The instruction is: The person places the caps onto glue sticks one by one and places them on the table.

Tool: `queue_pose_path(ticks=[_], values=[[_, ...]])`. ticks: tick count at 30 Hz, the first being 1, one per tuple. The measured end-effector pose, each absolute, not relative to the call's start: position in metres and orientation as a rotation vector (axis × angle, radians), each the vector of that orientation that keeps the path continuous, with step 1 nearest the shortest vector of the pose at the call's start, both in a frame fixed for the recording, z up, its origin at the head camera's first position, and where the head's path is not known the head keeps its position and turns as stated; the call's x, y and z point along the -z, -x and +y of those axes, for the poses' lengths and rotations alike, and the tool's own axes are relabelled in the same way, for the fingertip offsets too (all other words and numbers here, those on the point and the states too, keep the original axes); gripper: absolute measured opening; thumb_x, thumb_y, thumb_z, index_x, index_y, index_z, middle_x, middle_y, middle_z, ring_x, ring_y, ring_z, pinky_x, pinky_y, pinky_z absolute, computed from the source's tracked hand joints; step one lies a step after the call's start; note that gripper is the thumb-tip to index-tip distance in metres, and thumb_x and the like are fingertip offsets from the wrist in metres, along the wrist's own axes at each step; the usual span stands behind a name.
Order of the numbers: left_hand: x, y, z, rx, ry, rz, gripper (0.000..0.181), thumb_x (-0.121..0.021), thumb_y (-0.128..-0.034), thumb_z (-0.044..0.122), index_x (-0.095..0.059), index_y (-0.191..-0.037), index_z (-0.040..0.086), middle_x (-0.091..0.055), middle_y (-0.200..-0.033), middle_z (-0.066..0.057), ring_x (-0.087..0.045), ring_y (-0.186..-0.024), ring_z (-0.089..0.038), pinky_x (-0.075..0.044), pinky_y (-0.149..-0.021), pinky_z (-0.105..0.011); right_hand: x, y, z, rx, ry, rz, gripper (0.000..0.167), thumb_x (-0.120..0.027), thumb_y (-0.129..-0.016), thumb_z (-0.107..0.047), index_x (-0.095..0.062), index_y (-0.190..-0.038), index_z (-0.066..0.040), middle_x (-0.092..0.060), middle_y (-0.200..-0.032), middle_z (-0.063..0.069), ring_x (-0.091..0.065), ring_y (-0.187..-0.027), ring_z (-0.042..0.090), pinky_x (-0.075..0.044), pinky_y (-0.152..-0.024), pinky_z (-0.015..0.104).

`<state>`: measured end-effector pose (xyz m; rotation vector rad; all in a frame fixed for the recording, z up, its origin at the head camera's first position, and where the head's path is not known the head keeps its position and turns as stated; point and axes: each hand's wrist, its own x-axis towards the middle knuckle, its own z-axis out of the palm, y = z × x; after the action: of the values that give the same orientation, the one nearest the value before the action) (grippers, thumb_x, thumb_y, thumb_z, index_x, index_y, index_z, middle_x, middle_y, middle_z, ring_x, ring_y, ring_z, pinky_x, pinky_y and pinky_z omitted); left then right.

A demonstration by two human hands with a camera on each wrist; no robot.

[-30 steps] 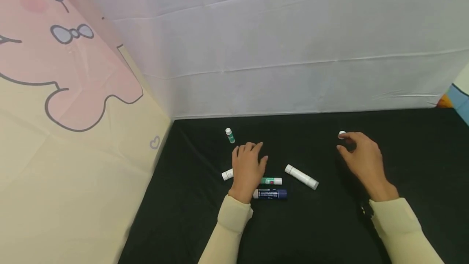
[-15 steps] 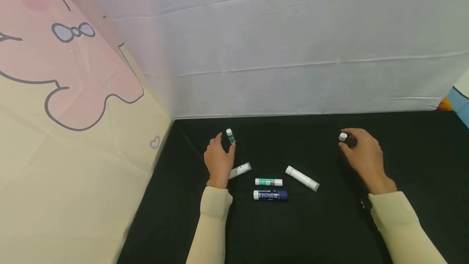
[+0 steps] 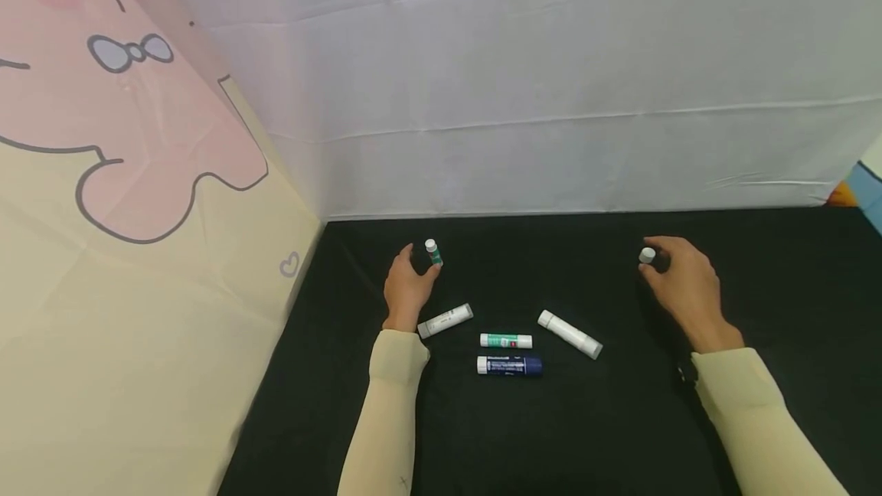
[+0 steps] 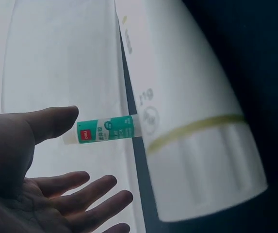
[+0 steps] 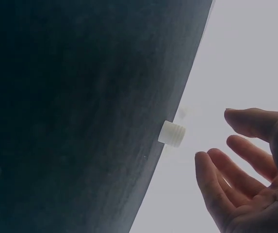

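Note:
My left hand is beside a small green glue stick with a white cap, which stands upright. Thumb and fingers are spread apart; in the left wrist view the glue stick shows beyond the thumb, and nothing is gripped. Close to that wrist lies a white glue stick, large in the left wrist view. At the far right, my right hand has thumb and fingers parted about a small white cap. The right wrist view shows a gap between this ridged cap and the fingertips.
Between the hands lie a green glue stick, a dark blue glue stick and another white glue stick. Black cloth covers the table. A white cloth wall rises behind, and a printed wall stands left.
My left hand has moved left from above the lying glue sticks to the small standing one. My right hand has shifted slightly, and the cap now shows between its thumb and fingers.

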<state>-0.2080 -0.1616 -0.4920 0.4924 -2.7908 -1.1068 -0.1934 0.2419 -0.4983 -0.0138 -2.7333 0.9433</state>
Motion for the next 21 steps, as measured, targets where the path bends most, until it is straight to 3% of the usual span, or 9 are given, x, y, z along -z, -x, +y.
queue_pose_path(ticks=[21], values=[[0.499, 0.225, -0.164, 1.180, -0.484, -2.812, 0.064, -0.079, -0.0959, 0.022, -0.054, -0.153, 0.008, -0.061, -0.150, -0.014, -0.057, -0.135, -0.042, -0.046, -0.108, -0.061, 0.501, 0.204, 0.240, -0.917, 0.037, -2.821, 0.048, -0.073, -0.093, -0.004, -0.062, -0.140, 0.004, -0.058, -0.139, 0.036, -0.059, -0.115, 0.059, -0.048, -0.082, 0.071]])
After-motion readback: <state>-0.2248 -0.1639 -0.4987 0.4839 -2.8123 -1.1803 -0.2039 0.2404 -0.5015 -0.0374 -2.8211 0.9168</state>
